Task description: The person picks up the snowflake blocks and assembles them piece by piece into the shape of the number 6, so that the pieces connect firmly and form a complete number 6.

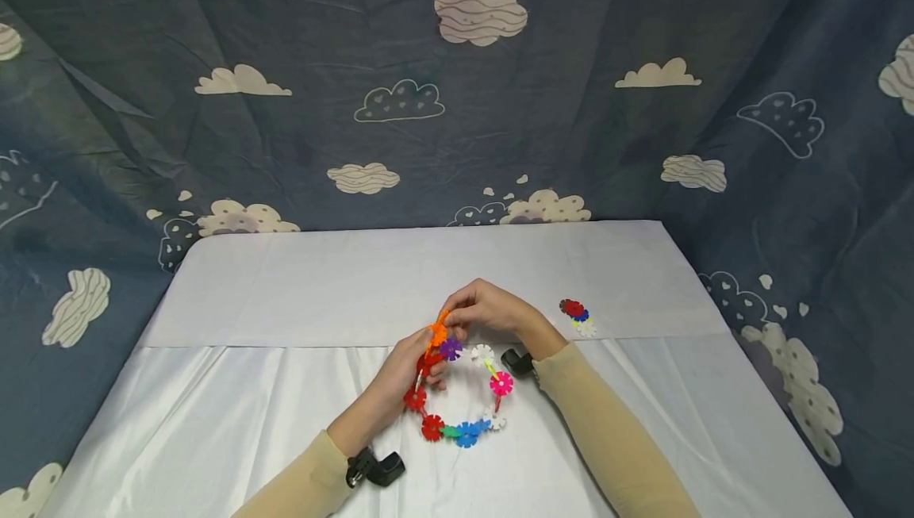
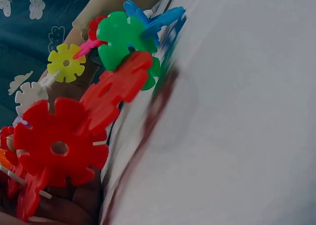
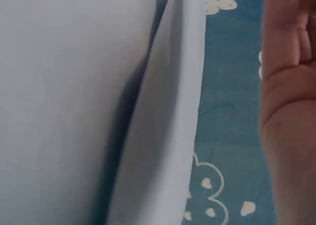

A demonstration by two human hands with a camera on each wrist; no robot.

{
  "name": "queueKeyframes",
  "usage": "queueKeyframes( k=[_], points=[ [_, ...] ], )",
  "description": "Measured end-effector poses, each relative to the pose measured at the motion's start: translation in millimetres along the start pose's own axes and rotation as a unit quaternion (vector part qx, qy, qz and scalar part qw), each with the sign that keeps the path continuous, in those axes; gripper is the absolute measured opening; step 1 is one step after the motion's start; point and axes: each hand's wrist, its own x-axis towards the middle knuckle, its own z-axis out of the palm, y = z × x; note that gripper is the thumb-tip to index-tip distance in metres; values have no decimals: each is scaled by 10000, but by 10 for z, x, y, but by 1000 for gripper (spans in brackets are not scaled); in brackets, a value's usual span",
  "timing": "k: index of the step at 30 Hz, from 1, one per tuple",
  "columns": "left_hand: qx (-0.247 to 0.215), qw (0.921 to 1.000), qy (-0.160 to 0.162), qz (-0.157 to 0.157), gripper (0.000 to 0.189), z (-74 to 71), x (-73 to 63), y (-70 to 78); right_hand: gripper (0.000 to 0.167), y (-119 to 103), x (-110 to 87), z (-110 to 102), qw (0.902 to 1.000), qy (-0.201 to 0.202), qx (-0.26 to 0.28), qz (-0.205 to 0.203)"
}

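A ring of linked plastic snowflake discs (image 1: pixel 501 383) lies between the hands, with red, orange, purple, white, pink, blue and green pieces. My left hand (image 1: pixel 393 379) grips its red left side; in the left wrist view, fingers curl behind a large red disc (image 2: pixel 37 131). At the top of the ring, my right hand (image 1: pixel 489 308) pinches an orange disc (image 1: pixel 439 334) between thumb and fingers. A purple disc (image 1: pixel 451 349) sits just below it. Green (image 2: pixel 116 37) and yellow discs (image 2: pixel 74 72) show farther along the ring. The right wrist view catches only part of the right hand (image 3: pixel 291 106).
Several loose discs (image 1: pixel 574 308), brown, red, blue, yellow and white, lie in a short row beyond the right forearm. White cloth (image 1: pixel 271 288) covers the table. A dark blue curtain with cloud prints (image 1: pixel 543 129) hangs behind and at both sides.
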Motion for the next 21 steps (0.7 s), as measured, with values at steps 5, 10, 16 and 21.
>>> queueKeyframes(
  k=[5, 10, 16, 21],
  points=[
    [-77, 9999, 148, 15, 51, 28, 24, 8, 21, -48, -19, 7, 9989, 286, -293, 223],
    [22, 9986, 516, -82, 47, 64, 55, -8, 33, -56, -47, 22, 9970, 708, 53, 307],
    [138, 9976, 669, -88, 47, 73, 57, -25, 24, -20, -55, 49, 9954, 943, 103, 157],
    [-3, 9983, 587, -43, 49, 49, 42, 14, 28, -26, -27, 53, 9957, 877, 66, 274]
  ],
)
